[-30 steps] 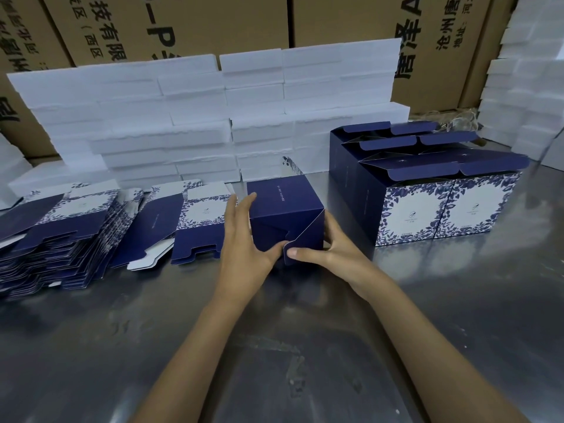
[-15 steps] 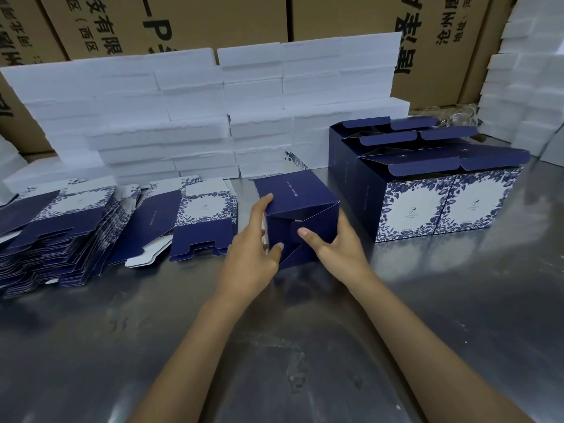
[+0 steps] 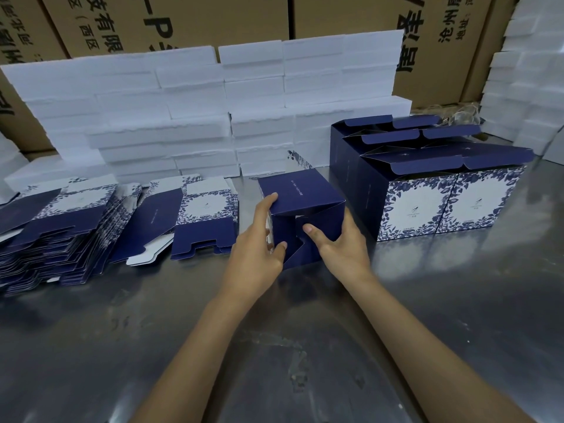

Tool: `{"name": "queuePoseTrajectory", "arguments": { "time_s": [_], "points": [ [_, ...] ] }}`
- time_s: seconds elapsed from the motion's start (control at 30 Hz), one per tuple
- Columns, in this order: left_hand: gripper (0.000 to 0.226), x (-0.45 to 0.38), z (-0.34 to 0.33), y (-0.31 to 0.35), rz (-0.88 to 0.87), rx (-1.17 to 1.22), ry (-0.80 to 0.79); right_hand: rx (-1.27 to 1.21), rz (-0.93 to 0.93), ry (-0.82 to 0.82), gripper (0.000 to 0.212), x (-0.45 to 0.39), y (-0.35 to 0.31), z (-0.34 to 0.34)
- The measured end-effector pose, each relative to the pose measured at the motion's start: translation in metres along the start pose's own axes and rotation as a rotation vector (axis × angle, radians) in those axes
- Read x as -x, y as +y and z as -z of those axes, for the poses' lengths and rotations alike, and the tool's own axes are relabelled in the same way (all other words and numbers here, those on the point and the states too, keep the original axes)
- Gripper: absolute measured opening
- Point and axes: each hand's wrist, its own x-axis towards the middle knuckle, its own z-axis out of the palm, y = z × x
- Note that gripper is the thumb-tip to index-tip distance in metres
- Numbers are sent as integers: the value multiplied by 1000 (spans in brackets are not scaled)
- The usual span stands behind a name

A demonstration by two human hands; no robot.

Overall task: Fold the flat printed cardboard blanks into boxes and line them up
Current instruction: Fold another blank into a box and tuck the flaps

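Steel table (image 3: 427,315): two hands (image 3: 259,248) grip one box (image 3: 302,215).

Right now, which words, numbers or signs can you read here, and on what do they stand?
"有限", "(西区": left carton.
"-P": same carton.
"沧州", "地址": right carton, turned sideways, partly cut off.
Small line on the held box: too small.
Logo on the finished boxes: too small.

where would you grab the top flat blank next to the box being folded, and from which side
Take the top flat blank by its near navy edge, where the stepped tabs overhang the steel table, coming from the front with the left hand. That edge is free and lifted; the far edge sits near the white foam slabs.
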Motion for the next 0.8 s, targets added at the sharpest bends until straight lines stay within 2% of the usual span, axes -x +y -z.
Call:
{"name": "queuePoseTrajectory", "arguments": {
  "time_s": [0.23,0.37,0.47,0.57,0.63,0.7,0.8],
  "points": [
    [84,-3,-1,-3,-10,5,-11,-5,15,4,46,0,-1,0],
    [82,0,2,0,2,167,-40,-161,-26,-148,49,0,-8,5],
    [66,-3,4,5,191,404,8,-359,-90,-222,47,2,-18,13],
    [58,-11,5,-5,377,458,101,-412,-139,-86,42,1,-26,20],
    [67,-12,5,-12,452,418,32,-372,-109,-47,28,1,-29,23],
    [79,-8,5,-12,488,443,-50,-356,-121,-82,24,2,-30,26],
    [109,-2,8,-2,461,660,-60,-389,-189,-136,15,-3,-31,29]
  ]
}}
